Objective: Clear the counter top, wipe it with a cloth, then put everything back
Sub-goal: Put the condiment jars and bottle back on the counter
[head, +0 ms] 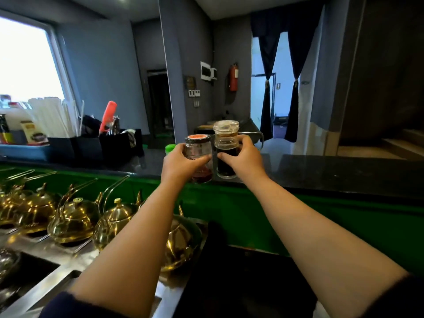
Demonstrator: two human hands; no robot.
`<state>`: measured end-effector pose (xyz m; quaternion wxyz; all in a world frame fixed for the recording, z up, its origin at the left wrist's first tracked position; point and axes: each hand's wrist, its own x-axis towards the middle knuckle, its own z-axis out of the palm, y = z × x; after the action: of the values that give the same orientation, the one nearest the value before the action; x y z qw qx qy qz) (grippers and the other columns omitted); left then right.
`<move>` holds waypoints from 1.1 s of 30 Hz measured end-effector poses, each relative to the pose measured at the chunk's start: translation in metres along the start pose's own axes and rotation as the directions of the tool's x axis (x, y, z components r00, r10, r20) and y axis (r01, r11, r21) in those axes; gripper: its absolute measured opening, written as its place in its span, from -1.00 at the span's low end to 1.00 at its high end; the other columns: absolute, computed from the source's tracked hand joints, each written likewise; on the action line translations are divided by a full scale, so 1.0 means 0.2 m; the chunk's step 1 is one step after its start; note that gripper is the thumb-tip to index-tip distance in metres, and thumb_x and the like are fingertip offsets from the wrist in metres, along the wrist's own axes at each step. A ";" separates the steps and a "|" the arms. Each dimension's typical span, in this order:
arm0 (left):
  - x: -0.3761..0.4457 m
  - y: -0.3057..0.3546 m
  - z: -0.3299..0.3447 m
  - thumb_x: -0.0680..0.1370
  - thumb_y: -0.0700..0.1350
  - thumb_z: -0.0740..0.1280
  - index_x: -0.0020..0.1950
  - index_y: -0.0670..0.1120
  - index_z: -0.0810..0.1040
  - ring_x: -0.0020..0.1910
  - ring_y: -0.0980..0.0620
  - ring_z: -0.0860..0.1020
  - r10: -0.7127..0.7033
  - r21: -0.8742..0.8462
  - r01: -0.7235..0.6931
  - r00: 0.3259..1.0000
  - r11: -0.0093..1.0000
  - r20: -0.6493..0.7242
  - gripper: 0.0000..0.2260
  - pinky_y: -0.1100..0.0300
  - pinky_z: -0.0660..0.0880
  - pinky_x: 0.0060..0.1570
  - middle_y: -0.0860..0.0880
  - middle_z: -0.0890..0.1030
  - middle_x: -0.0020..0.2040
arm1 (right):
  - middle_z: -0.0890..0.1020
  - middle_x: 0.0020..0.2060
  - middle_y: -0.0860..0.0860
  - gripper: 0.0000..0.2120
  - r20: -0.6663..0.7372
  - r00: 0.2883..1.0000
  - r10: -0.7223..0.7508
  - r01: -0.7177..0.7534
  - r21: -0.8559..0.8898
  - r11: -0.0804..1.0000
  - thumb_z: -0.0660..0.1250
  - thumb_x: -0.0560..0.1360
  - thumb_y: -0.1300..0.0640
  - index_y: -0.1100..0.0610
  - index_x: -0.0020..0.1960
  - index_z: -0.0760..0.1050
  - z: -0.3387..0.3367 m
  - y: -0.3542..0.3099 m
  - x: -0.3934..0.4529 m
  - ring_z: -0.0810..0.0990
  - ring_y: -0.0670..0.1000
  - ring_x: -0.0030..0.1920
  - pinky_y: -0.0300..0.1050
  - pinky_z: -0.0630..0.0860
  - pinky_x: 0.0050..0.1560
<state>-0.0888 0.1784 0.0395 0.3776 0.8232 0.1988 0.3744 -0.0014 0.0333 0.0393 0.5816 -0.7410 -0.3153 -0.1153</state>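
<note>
Brass teapots (75, 222) below counter top (332, 173); black organisers (91, 145) at left

Brass teapots (73, 220) below; fire extinguisher (233, 76) on wall.

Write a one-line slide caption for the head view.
Left hand grips orange-lidded jar, right hand dark sauce dispenser.

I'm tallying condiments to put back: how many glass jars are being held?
2. The red-lidded glass jar is in the left hand; the clear-lidded glass jar of dark liquid is in the right hand. Others may be hidden.
</note>
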 end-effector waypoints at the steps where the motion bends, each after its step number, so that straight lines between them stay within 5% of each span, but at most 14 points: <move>1: 0.05 -0.01 0.01 0.34 0.15 0.51 0.24 -0.03 0.49 0.01 0.14 0.51 -0.007 0.002 0.007 1.000 1.000 -0.002 -0.46 0.26 0.43 -0.08 0.04 0.60 0.09 | 0.59 0.12 0.01 -0.51 -0.001 1.000 0.010 -0.010 -0.004 1.000 0.50 0.41 0.06 0.10 0.24 0.37 0.03 0.01 0.05 0.56 -0.03 0.11 -0.25 0.40 -0.04; 22: 0.43 -0.29 0.24 0.34 0.12 0.53 0.22 -0.05 0.49 0.05 0.09 0.57 0.003 -0.052 0.001 0.997 0.999 0.076 -0.46 0.18 0.54 -0.01 0.02 0.62 0.10 | 0.61 0.15 0.07 -0.50 -0.038 0.989 0.143 -0.144 -0.009 0.990 0.50 0.41 0.08 0.11 0.28 0.41 0.34 0.38 0.46 0.58 0.07 0.16 -0.17 0.46 0.03; 28: 0.37 -0.29 0.27 0.36 0.11 0.52 0.23 -0.01 0.47 -0.21 0.34 0.46 0.049 -0.058 -0.048 0.999 0.997 0.010 -0.49 0.48 0.33 -0.37 0.22 0.52 -0.09 | 0.58 0.19 0.08 -0.47 -0.002 0.984 0.177 -0.177 0.000 0.984 0.47 0.43 0.10 0.10 0.35 0.39 0.34 0.42 0.47 0.55 0.09 0.20 -0.13 0.46 0.09; 33: 0.30 -0.39 0.30 0.39 0.04 0.51 0.32 0.00 0.44 -0.06 0.23 0.51 0.034 -0.052 -0.032 0.998 0.998 0.051 -0.46 0.49 0.35 -0.23 0.08 0.61 0.09 | 0.56 0.20 0.09 -0.47 0.019 0.956 0.292 -0.288 -0.109 0.951 0.50 0.41 0.09 0.14 0.31 0.40 0.33 0.48 0.46 0.54 0.10 0.18 -0.09 0.45 0.03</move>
<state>-0.0088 0.2364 -0.0194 0.3974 0.8258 0.1658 0.3642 0.1140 0.1137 -0.0061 0.5467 -0.8108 -0.2067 -0.0323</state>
